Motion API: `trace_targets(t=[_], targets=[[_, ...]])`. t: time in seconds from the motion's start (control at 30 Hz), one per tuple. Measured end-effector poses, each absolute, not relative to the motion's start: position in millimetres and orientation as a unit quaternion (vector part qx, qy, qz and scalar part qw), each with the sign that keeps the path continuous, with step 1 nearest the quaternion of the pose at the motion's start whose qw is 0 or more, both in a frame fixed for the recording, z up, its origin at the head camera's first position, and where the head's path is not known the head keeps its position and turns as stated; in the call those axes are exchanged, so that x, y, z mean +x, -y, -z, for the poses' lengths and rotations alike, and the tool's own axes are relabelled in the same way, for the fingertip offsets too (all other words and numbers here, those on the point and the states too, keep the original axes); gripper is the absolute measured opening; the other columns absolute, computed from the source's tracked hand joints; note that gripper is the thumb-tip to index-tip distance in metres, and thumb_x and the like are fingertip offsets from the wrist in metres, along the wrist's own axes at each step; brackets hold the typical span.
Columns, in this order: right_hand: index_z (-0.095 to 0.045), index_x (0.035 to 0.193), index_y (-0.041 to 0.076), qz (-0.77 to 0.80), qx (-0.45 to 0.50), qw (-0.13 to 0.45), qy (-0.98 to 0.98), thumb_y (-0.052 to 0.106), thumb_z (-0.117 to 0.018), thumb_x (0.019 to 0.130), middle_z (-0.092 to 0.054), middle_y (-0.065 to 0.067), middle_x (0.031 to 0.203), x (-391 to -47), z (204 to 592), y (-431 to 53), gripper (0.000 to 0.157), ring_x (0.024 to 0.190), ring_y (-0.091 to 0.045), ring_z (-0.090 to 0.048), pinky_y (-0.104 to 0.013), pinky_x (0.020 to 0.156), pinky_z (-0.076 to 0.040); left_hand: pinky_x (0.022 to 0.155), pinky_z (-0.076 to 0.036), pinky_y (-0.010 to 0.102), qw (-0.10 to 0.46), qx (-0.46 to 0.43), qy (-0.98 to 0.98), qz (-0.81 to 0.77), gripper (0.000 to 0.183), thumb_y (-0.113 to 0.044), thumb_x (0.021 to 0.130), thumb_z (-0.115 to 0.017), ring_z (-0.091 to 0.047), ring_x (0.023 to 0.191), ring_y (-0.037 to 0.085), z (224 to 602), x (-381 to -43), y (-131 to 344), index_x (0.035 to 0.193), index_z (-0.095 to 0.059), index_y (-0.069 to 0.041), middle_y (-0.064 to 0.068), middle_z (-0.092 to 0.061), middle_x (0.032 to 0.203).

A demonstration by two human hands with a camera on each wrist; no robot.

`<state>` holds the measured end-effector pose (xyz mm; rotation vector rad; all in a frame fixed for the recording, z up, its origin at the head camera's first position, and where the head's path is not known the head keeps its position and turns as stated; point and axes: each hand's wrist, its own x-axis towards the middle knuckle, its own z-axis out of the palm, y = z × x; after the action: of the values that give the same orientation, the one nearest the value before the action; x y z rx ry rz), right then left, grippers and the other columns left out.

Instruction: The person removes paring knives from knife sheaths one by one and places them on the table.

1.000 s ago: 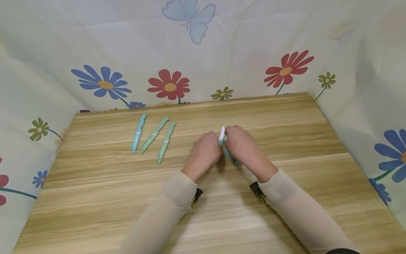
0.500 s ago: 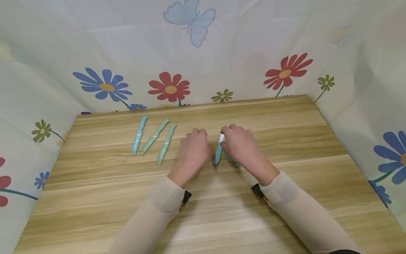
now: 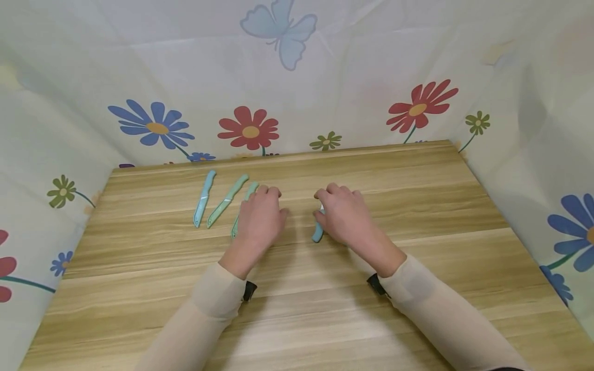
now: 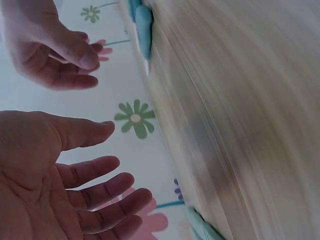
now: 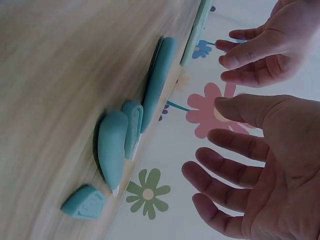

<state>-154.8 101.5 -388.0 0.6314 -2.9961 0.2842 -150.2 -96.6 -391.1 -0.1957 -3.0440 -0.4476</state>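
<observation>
Above the table [image 3: 417, 216], your left hand [image 3: 260, 219] and right hand [image 3: 345, 216] are loosely spread, empty. Below the right lies a bare blue knife [image 5: 112, 145], near a loose sheath [image 5: 84, 204]; whether they pair is unclear. You appear to be setting out parts; next probably calls for a handle [image 3: 317, 235] grip.

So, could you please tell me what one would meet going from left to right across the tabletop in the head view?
Blue knife, green knife, left hand, right hand. Left out because the hands overlap them: second green knife, blue handle.
</observation>
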Motion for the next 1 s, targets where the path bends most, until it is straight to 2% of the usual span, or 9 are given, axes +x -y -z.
trace_targets(t=[0.2,0.37,0.47,0.6,0.77,1.0], targets=[[-0.072,0.132,0.01,-0.084,0.221,0.04,0.971,0.031,-0.073,0.101,-0.07,-0.009,0.121,-152.9,390.6,-94.0,0.038,0.106,-0.033,-0.067,-0.052,0.09,-0.054,0.089,-0.056,0.056,0.039,-0.05,0.986,0.152,0.041,-0.024,0.1,-0.074,-0.066,0.109,0.042,390.9,-154.9,115.0,0.132,-0.066,0.001,0.02,-0.065,0.125],[-0.071,0.135,0.011,-0.082,0.226,0.034,0.97,0.031,-0.072,0.101,-0.068,-0.009,0.124,-151.1,393.4,-86.2,0.039,0.113,-0.035,-0.066,-0.061,0.105,-0.049,0.09,-0.057,0.057,0.037,-0.036,0.985,0.167,0.042,-0.021,0.101,-0.073,-0.064,0.113,0.044,390.6,-160.2,129.4,0.134,-0.064,0.003,0.023,-0.063,0.131],[-0.07,0.135,0.012,-0.078,0.233,0.033,0.969,0.033,-0.073,0.101,-0.068,-0.008,0.124,-150.2,394.7,-81.4,0.04,0.114,-0.035,-0.066,-0.059,0.103,-0.05,0.089,-0.057,0.058,0.035,-0.027,0.985,0.168,0.042,-0.021,0.101,-0.073,-0.063,0.113,0.045,391.1,-164.8,135.9,0.134,-0.063,0.003,0.023,-0.062,0.131],[-0.07,0.135,0.013,-0.076,0.242,0.033,0.967,0.034,-0.073,0.101,-0.068,-0.008,0.123,-149.1,397.1,-75.9,0.041,0.112,-0.034,-0.066,-0.053,0.091,-0.052,0.085,-0.057,0.058,0.028,-0.019,0.986,0.163,0.043,-0.022,0.102,-0.071,-0.063,0.111,0.045,392.4,-172.0,143.2,0.136,-0.061,0.003,0.024,-0.061,0.128],[-0.069,0.136,0.014,-0.066,0.25,0.037,0.965,0.035,-0.071,0.102,-0.067,-0.007,0.124,-148.2,400.0,-70.8,0.04,0.108,-0.031,-0.065,-0.05,0.086,-0.051,0.086,-0.057,0.058,0.017,-0.015,0.986,0.167,0.043,-0.022,0.104,-0.069,-0.062,0.111,0.044,394.7,-180.8,150.5,0.137,-0.059,0.005,0.024,-0.059,0.127],[-0.069,0.137,0.014,-0.06,0.256,0.033,0.964,0.039,-0.073,0.101,-0.067,-0.006,0.124,-148.3,402.5,-65.2,0.044,0.107,-0.028,-0.065,-0.047,0.087,-0.052,0.089,-0.056,0.058,0.005,-0.016,0.987,0.158,0.041,-0.022,0.105,-0.066,-0.062,0.112,0.045,398.1,-195.0,154.7,0.134,-0.06,0.007,0.025,-0.059,0.127]])
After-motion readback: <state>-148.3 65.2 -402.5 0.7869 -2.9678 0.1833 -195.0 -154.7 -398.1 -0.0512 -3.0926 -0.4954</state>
